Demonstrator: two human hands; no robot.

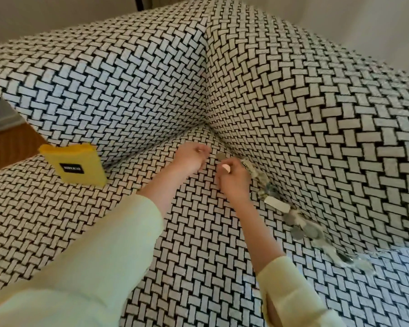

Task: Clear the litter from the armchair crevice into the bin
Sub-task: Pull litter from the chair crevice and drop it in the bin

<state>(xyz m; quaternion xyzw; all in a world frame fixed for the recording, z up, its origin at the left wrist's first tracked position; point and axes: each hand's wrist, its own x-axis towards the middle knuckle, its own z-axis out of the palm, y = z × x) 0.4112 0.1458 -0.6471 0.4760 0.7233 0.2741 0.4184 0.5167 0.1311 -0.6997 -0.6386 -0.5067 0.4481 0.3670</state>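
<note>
**Step in hand (judged): picking litter out of the seam.**

The litter [276, 206] lies in the crevice [257, 185] where the seat [198, 244] meets the armrest [316, 126] on the person's right. The strip's long axis follows that seam. It starts just ahead of the right hand [233, 182], runs close along that hand's outer edge, and continues back past the right forearm (grey discs, pale slips and shredded bits, packed in a line).

**Right hand.** The fingers are curled and the knuckles face up, at the far end of the strip. A pale scrap [226, 168] shows at the thumb side and appears to be pinched between thumb and forefinger. The contact itself is partly hidden.

**Left hand.** The left hand [191, 159] lies just to the left of the right hand, apart from it, with its fingers curled inward. Whether it holds anything cannot be told.

**Loose piece.** A single grey disc [220, 155] lies on the seat just ahead of the right hand, between the two hands.

**Reach.**
- The right hand is the nearer hand to the strip. The left hand would have to cross over the right to reach it.
- Most of the litter lies behind the right hand, on its wrist side, so the next pick probably calls for drawing that hand back along the seam.

**Drop point.** A yellow box [78, 166] stands well to the left of the left hand, leaning against the opposite armrest. It is probably the bin, though this is not confirmed. If so, each load travels leftward across the seat.
</note>
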